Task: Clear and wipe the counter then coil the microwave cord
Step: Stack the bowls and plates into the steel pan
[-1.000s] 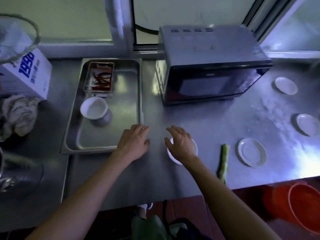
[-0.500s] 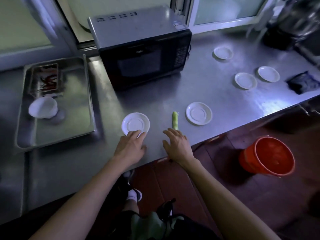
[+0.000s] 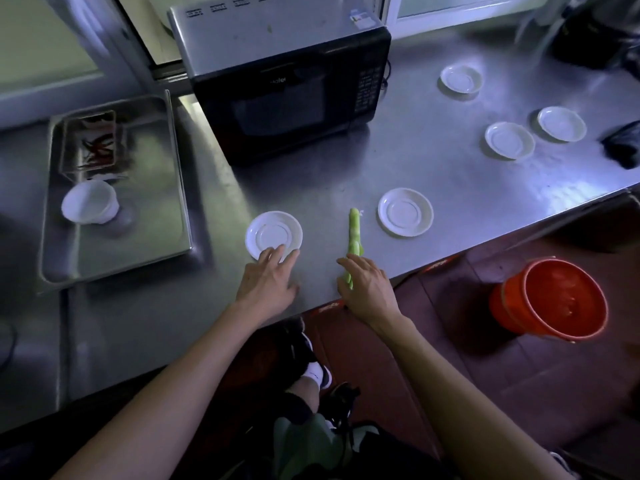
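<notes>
A: I see a shiny metal counter (image 3: 433,161) by a window, in dim light. What is near the hands?

B: My left hand (image 3: 268,284) lies flat with its fingers spread, and the tips touch the near rim of a small white saucer (image 3: 273,233). My right hand (image 3: 369,289) sits on the near end of a green vegetable stalk (image 3: 354,230). I cannot tell if it pinches the stalk or just rests on it.

A: How will they feel?

B: I think the saucer is light, hard and slippery, and it could break. I would lift it by the rim. The stalk looks light and bendy, so I would pick it up near the middle.

A: What else is there?

B: Four more saucers lie to the right. One (image 3: 405,212) is just beside the stalk. The black microwave (image 3: 287,84) stands at the back, and its cord (image 3: 386,76) shows at its right side. A metal tray (image 3: 180,188) on the left holds a white cup (image 3: 90,206).

A: Any words?

B: There is a name on the microwave door, but it is too blurry to read.
</notes>
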`<state>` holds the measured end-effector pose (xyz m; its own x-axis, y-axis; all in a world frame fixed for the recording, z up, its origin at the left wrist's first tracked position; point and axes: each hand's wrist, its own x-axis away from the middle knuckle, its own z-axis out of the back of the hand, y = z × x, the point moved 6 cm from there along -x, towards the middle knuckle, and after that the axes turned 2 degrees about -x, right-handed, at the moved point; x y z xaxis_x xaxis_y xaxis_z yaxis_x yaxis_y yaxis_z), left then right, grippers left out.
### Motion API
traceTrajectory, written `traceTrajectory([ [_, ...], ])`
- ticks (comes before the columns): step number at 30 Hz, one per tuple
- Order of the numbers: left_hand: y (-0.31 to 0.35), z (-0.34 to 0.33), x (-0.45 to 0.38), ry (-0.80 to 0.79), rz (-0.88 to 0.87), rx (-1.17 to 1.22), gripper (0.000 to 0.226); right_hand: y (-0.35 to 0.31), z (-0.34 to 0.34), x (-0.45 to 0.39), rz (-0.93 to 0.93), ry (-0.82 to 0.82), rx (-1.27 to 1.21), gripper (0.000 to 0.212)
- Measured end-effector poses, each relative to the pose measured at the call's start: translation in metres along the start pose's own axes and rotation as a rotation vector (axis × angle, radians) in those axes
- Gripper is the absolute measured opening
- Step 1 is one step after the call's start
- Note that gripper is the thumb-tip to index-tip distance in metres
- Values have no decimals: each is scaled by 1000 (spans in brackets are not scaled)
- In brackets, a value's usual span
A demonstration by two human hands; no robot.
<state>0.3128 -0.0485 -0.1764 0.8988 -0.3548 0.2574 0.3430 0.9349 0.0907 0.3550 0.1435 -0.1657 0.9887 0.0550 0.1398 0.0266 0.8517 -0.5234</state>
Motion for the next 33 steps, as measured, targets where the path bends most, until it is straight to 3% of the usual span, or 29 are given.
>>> traceTrajectory([
  [8, -45, -22, -47, -57, 113, 79, 79, -10, -18, -49, 91, -89, 49, 39],
  [14, -68, -44, -86, -106, 140, 100, 102, -30, -35, -91, 177, -96, 66, 31],
  [20, -69, -51, -114, -186, 89, 44, 126, -28, -42, -122, 126, -127, 57, 41],
  [33, -58, -33, -139, -159, 96, 51, 124, 9, -32, -138, 92, -203, 7, 42],
])
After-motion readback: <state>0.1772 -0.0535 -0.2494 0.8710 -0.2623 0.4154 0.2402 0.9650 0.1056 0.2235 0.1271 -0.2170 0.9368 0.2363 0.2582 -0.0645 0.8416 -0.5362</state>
